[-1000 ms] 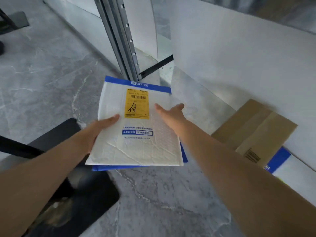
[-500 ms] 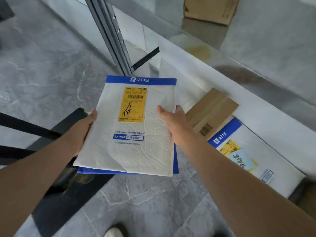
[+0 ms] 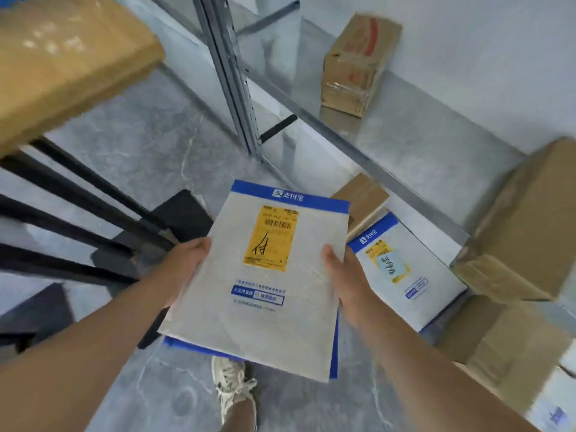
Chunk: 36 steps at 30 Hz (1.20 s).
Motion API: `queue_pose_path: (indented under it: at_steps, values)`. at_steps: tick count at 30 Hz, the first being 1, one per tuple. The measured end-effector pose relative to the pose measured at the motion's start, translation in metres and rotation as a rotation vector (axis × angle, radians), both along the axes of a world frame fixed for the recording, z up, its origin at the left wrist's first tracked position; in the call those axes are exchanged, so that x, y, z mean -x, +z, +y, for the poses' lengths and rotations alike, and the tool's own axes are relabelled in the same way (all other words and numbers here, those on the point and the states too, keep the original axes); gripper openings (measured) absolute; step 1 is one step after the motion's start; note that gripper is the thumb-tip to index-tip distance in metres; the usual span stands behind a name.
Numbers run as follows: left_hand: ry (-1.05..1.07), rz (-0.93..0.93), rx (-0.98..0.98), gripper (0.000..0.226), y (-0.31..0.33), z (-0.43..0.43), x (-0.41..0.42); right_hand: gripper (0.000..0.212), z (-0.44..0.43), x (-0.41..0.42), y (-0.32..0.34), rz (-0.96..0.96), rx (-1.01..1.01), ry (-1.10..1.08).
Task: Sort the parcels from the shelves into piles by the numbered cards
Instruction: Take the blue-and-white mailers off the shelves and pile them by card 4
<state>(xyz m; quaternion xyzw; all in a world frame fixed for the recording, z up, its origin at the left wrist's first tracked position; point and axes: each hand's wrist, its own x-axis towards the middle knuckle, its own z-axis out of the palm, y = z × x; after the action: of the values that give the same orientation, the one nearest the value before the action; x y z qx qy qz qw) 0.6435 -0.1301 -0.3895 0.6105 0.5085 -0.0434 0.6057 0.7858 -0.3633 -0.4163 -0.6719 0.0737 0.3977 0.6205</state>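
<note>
2 hands hold a white padded mailer above the grey marbled floor. The left hand and right hand each pinch a side edge, thumbs on top. Metal shelving on the right carries cardboard boxes and another mailer. Black table legs stand close on the left, with bare floor between.

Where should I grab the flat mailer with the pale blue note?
Pinch the mailer by its left long edge, from the aisle side: it lies flat, cardboard boxes crowd its far end and right side, only that edge looks free.
</note>
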Motion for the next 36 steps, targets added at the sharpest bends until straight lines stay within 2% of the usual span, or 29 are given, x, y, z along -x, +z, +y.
queue_pose_path:
  at_steps: [2, 6, 9, 13, 18, 23, 27, 32, 36]
  values:
    - [0.07, -0.038, -0.013, 0.022, 0.026, -0.025, 0.014, 0.039, -0.017, 0.007, 0.034, -0.015, -0.022, 0.001]
    - [0.144, -0.161, -0.091, 0.015, 0.103, -0.078, 0.04, 0.04, -0.049, 0.024, 0.115, -0.051, 0.028, 0.01]
    - [0.059, -0.188, -0.227, 0.016, 0.174, -0.102, 0.061, 0.041, -0.078, 0.045, 0.183, -0.025, 0.043, -0.004]
    - [-0.068, -0.243, -0.285, 0.02, 0.275, -0.138, 0.089, 0.04, -0.126, 0.086, 0.272, 0.004, 0.063, -0.061]
    - [-0.007, -0.348, -0.248, 0.027, 0.375, -0.171, 0.13, 0.032, -0.159, 0.125, 0.376, -0.042, 0.025, -0.144]
    - [0.037, -0.456, -0.246, 0.021, 0.442, -0.183, 0.205, 0.028, -0.167, 0.174, 0.459, -0.188, -0.013, -0.174]
    - [0.164, -0.52, -0.274, 0.017, 0.494, -0.185, 0.277, 0.026, -0.156, 0.236, 0.512, -0.293, -0.043, -0.136]
    - [0.27, -0.6, -0.228, 0.02, 0.534, -0.187, 0.354, 0.007, -0.14, 0.299, 0.556, -0.398, -0.071, -0.073]
    - [0.369, -0.67, -0.174, 0.017, 0.549, -0.191, 0.391, 0.015, -0.132, 0.329, 0.581, -0.437, -0.086, -0.04]
